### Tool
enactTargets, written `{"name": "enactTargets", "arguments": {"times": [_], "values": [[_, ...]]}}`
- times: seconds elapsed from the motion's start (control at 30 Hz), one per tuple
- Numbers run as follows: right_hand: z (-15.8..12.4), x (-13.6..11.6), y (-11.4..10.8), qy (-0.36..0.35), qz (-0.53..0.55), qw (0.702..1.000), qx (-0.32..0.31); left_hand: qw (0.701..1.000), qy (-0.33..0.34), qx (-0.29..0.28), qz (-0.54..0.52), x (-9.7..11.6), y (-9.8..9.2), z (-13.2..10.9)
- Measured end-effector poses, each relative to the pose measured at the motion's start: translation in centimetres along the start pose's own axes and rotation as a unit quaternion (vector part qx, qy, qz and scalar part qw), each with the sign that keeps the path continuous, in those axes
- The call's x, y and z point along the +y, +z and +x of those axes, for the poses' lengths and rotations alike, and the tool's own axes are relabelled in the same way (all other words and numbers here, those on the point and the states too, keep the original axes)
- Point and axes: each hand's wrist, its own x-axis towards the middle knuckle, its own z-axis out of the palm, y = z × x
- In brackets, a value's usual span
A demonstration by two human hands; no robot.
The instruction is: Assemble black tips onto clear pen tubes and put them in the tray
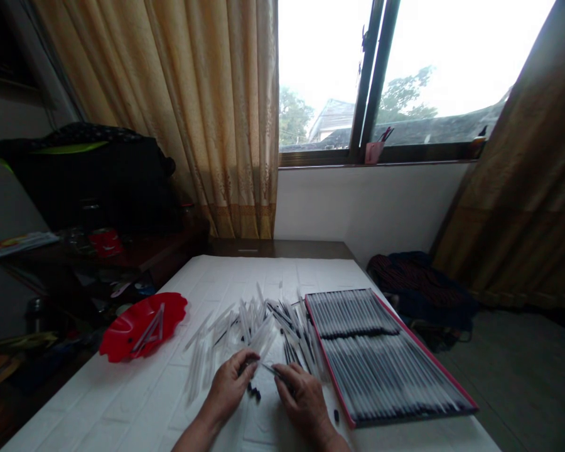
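Note:
My left hand (231, 382) is closed around a clear pen barrel (262, 342), which slants up and away from its fingers. Between the fingertips of my right hand (304, 395) is a thin dark pen refill (269, 369), its tip close to the left hand. Loose clear barrels (198, 370) and dark refills (292, 351) lie spread beyond both hands. Several small black caps (253, 392) rest on the table just below the left fingers. To the right, a red-edged tray (327, 361) holds two rows of pens (390, 370) with clear barrels and black ends.
A red scalloped plate (117, 326) with a few clear pieces sits at the left of the white table (136, 402). One black cap (336, 416) lies beside the tray. Behind are a curtain (235, 125), a window and a dark cabinet top (306, 249).

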Motion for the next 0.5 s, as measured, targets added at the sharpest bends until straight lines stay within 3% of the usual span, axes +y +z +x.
{"name": "enactTargets", "arguments": {"times": [0.13, 0.37, 0.5], "values": [[0.0, 0.3, 0.1, -0.015, -0.012, 1.0, -0.015, 0.999, 0.022, -0.016, 0.041, 0.5, -0.5, 0.1], [-0.2, 0.3, 0.5, -0.069, -0.063, 0.995, -0.026, 0.986, 0.02, -0.104, 0.128, 2.3, -2.7, 0.6], [-0.3, 0.0, 0.5, -0.068, -0.071, 0.995, -0.015, 0.985, 0.01, -0.127, 0.112, 2.7, -2.5, 0.6]]}}
